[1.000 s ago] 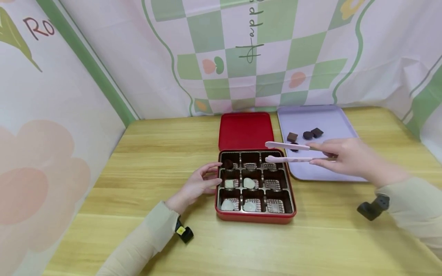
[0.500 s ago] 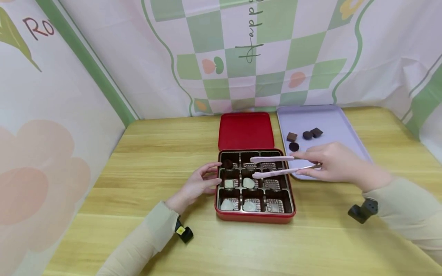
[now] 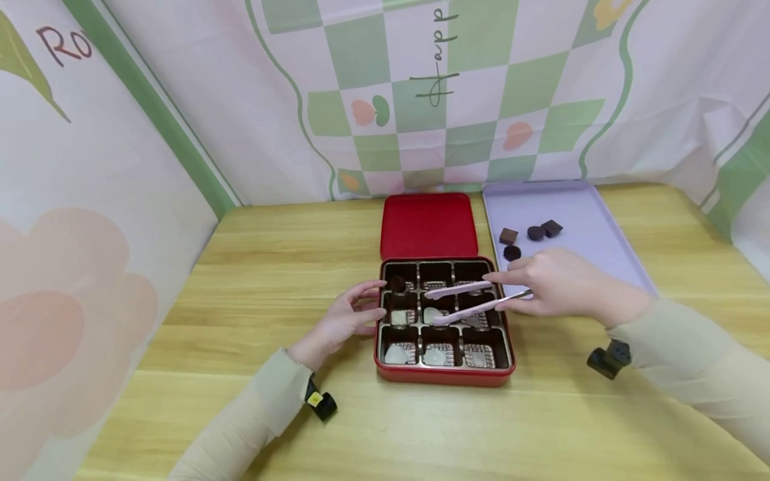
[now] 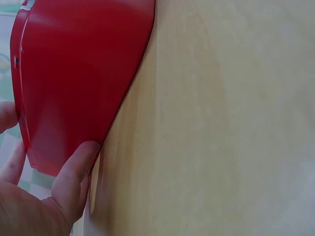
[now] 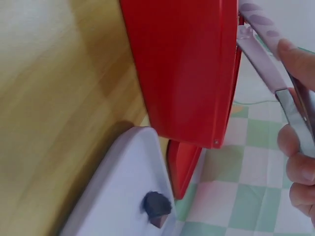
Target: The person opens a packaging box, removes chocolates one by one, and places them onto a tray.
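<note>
My right hand point(image 3: 559, 284) holds pink-tipped tongs point(image 3: 466, 314) by the metal part, their arms spread apart. In the head view the tong tips overlap the middle compartment of a red tin point(image 3: 445, 377), one on each side of a white chocolate point(image 3: 430, 312). A dark chocolate point(image 3: 397, 283) sits in the back left compartment. More white pieces lie in the middle left, front left and front centre compartments. My left hand point(image 3: 349, 314) rests against the tin's left side; in the left wrist view its thumb point(image 4: 76, 172) touches the red wall low down, with other fingertips by the rim.
The tin's red lid point(image 3: 428, 227) lies right behind it. To the right is a lilac tray point(image 3: 577, 200) carrying a brown square chocolate point(image 3: 508, 236), a round dark one point(image 3: 512, 253) and a dark pair point(image 3: 544, 230). A printed cloth point(image 3: 469, 133) hangs behind the wooden table point(image 3: 289, 254).
My right hand has moved left and nearer the body, carrying the spread tongs from over the tin's right edge to its middle compartment. The left hand stays put.
</note>
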### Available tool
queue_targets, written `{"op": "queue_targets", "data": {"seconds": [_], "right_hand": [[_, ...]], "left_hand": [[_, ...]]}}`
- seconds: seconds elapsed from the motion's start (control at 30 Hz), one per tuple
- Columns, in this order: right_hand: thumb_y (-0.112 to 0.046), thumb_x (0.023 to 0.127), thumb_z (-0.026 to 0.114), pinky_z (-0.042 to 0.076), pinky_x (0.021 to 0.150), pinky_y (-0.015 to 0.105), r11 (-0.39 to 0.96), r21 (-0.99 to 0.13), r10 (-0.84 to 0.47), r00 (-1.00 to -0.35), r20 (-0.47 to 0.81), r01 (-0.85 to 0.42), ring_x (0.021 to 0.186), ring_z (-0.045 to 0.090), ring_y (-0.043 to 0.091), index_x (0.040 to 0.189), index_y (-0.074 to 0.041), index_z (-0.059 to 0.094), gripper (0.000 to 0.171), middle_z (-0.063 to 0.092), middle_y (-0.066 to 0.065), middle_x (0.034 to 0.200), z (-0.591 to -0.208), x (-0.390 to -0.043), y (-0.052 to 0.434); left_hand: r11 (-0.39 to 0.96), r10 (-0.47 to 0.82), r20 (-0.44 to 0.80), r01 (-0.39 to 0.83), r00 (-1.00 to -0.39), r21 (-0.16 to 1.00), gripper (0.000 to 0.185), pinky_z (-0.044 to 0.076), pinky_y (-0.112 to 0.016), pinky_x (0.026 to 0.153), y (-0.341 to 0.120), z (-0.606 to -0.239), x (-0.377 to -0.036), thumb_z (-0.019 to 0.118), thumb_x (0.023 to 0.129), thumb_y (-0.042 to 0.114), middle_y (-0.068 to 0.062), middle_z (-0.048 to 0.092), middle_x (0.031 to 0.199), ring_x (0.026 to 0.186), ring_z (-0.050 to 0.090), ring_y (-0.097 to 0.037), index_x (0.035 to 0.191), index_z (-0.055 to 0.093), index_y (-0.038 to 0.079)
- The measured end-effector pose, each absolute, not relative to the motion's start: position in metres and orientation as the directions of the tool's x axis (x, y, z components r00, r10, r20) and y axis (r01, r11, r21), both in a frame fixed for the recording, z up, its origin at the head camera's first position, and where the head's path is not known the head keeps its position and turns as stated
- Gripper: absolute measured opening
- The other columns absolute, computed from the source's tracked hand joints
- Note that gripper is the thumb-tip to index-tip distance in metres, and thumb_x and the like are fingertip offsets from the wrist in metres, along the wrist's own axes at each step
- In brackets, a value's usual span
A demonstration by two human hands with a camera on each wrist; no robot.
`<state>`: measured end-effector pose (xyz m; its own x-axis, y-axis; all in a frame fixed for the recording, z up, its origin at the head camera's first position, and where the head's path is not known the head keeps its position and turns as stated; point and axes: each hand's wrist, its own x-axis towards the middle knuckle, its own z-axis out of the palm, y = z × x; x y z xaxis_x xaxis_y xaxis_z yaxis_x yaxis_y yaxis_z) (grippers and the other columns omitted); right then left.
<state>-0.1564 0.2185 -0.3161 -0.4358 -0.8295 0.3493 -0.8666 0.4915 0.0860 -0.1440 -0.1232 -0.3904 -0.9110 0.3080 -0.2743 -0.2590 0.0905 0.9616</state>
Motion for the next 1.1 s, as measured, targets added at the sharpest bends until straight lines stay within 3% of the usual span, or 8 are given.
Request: {"op": "queue_targets", "data": {"seconds": [0.17, 0.47, 0.73, 1.1], "right_hand": [[-0.041, 0.078, 0.072, 0.034, 0.038, 0.017, 0.508, 0.128, -0.843, -0.462, 0.275, -0.852, 0.046, 0.043, 0.000, 0.106, -0.015, 0.073, 0.038, 0.068, -0.003, 0.074, -0.306, -0.157, 0.207], [-0.041, 0.078, 0.072, 0.033, 0.037, 0.021, 0.450, 0.235, -0.891, -0.416, 0.182, -0.862, 0.043, 0.038, 0.003, 0.098, -0.018, 0.075, 0.031, 0.053, -0.011, 0.058, -0.298, -0.164, 0.190], [-0.038, 0.076, 0.075, 0.040, 0.038, 0.026, 0.383, 0.299, -0.924, -0.353, 0.150, -0.874, 0.044, 0.048, 0.008, 0.091, -0.019, 0.073, 0.023, 0.056, -0.010, 0.061, -0.296, -0.166, 0.176], [-0.034, 0.074, 0.078, 0.041, 0.039, 0.024, 0.384, 0.236, -0.919, -0.344, 0.194, -0.893, 0.045, 0.050, 0.008, 0.092, -0.015, 0.076, 0.026, 0.059, -0.009, 0.062, -0.306, -0.166, 0.181]], "left_hand": [[0.094, 0.309, -0.274, -0.257, -0.911, 0.962, 0.056, 0.059, -0.039, 0.078, -0.123, -0.390, -0.145, 0.061, 0.087, 0.000, -0.015, 0.043, 0.140, 0.122, 0.048, -0.031, 0.139, 0.046, 0.016], [0.094, 0.320, -0.269, -0.252, -0.909, 0.963, 0.056, 0.059, -0.039, 0.078, -0.121, -0.389, -0.146, 0.061, 0.087, -0.001, -0.017, 0.044, 0.139, 0.121, 0.050, -0.032, 0.138, 0.047, 0.015], [0.095, 0.302, -0.271, -0.254, -0.914, 0.963, 0.055, 0.059, -0.040, 0.078, -0.121, -0.388, -0.145, 0.061, 0.087, -0.001, -0.016, 0.045, 0.138, 0.120, 0.049, -0.031, 0.138, 0.047, 0.015], [0.099, 0.306, -0.270, -0.252, -0.913, 0.963, 0.055, 0.059, -0.039, 0.077, -0.122, -0.390, -0.143, 0.060, 0.087, -0.001, -0.017, 0.045, 0.138, 0.119, 0.050, -0.030, 0.138, 0.047, 0.014]]}}
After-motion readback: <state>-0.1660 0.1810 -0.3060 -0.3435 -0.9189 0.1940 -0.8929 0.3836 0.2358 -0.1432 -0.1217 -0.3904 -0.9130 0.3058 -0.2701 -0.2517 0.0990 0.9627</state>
